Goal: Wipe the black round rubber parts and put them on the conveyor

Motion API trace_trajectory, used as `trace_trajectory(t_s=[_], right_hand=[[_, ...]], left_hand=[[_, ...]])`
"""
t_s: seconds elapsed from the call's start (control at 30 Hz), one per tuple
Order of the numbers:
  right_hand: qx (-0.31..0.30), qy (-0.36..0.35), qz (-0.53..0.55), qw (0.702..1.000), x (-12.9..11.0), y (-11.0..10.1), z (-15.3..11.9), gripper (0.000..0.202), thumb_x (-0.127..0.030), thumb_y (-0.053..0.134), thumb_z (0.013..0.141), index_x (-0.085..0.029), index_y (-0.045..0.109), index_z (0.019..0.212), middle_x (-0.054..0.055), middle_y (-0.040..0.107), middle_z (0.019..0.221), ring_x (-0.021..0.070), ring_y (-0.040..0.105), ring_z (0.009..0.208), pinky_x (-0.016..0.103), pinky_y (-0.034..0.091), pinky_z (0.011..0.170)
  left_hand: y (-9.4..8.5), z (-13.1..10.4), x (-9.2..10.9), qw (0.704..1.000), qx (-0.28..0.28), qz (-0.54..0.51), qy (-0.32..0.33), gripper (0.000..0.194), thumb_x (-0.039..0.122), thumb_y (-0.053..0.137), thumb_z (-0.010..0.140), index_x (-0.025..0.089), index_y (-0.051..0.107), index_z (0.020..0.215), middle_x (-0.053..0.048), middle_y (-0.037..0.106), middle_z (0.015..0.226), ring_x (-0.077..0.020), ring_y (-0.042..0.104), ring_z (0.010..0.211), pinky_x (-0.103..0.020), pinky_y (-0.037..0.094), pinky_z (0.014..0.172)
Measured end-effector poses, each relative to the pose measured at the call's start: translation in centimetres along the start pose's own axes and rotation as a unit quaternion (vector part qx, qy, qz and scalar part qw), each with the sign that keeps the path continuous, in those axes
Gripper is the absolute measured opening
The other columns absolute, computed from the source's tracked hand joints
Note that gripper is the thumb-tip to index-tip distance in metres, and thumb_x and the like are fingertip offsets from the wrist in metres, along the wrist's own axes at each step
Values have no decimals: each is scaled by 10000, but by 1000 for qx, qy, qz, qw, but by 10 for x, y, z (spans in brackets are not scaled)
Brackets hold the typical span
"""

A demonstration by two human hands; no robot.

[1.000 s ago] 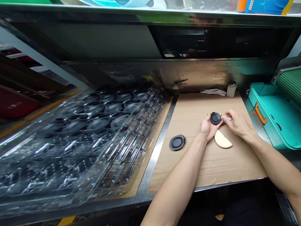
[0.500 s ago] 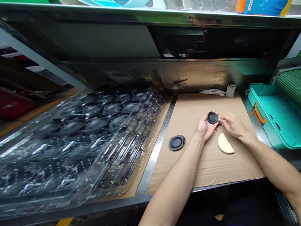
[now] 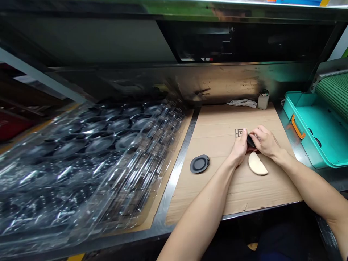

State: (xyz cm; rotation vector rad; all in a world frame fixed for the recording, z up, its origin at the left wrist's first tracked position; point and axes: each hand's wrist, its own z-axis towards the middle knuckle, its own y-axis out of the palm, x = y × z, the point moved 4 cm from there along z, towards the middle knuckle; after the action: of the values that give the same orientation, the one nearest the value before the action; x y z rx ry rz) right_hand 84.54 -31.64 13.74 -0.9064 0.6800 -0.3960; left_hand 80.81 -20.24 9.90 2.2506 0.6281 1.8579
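Note:
Over the cardboard sheet [image 3: 206,123], my left hand [image 3: 239,146] grips a small dark round part [image 3: 250,140], tilted and partly hidden by the fingers. My right hand [image 3: 264,142] pinches the same part from the right; whether anything else is between its fingertips is too small to tell. Just below the hands lies a cream half-round pad [image 3: 257,164]. A second dark round part [image 3: 199,164] rests flat on the cardboard, left of my left forearm.
Clear plastic trays [image 3: 89,159] with dark round parts fill the left side. At the back stand a small bottle [image 3: 263,99] and a white cloth [image 3: 242,103]. A teal bin [image 3: 323,127] with an orange handle sits right, beside a green mesh belt [image 3: 335,90].
The dark part in my left hand has gone from lying face-up on the open palm to tilted and gripped. My right hand has closed in on it. The camera view has shifted slightly.

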Motion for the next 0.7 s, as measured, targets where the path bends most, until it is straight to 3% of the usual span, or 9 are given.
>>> trace_trajectory(t_s=[0.17,0.27,0.43,0.63,0.7], right_hand=[[-47,66,-70,994,28,3,-1,207,-252,506,1019,-203,693,945,81,656,981,208,597,836,315,424,750],[-10,74,-41,996,38,-3,1,185,-246,541,998,-184,711,958,88,677,970,213,611,873,315,433,787],[50,60,100,992,23,-9,3,170,-298,605,964,-197,727,902,44,690,873,172,601,776,288,439,740],[-60,-19,171,983,3,-12,3,158,-251,632,943,-200,748,848,18,664,801,145,584,739,271,419,712],[-63,-32,158,985,4,-14,3,161,-253,633,948,-197,753,856,18,640,772,150,573,732,275,414,703]], left_hand=[[-9,4,5,998,13,-54,-3,658,698,457,993,92,682,873,-115,727,750,-147,679,586,-270,594,598],[-16,7,8,993,20,-106,-43,675,647,351,1045,72,685,931,-149,739,773,-159,699,617,-244,573,579],[-17,10,7,992,-15,-117,-49,665,649,357,1041,88,691,916,-140,739,777,-159,685,615,-252,566,575],[-15,8,5,999,13,-13,38,665,702,418,996,114,693,853,-68,688,657,-138,616,508,-252,507,510],[-15,6,6,997,23,44,62,705,736,394,983,123,697,809,-57,664,598,-136,585,471,-255,495,505]])
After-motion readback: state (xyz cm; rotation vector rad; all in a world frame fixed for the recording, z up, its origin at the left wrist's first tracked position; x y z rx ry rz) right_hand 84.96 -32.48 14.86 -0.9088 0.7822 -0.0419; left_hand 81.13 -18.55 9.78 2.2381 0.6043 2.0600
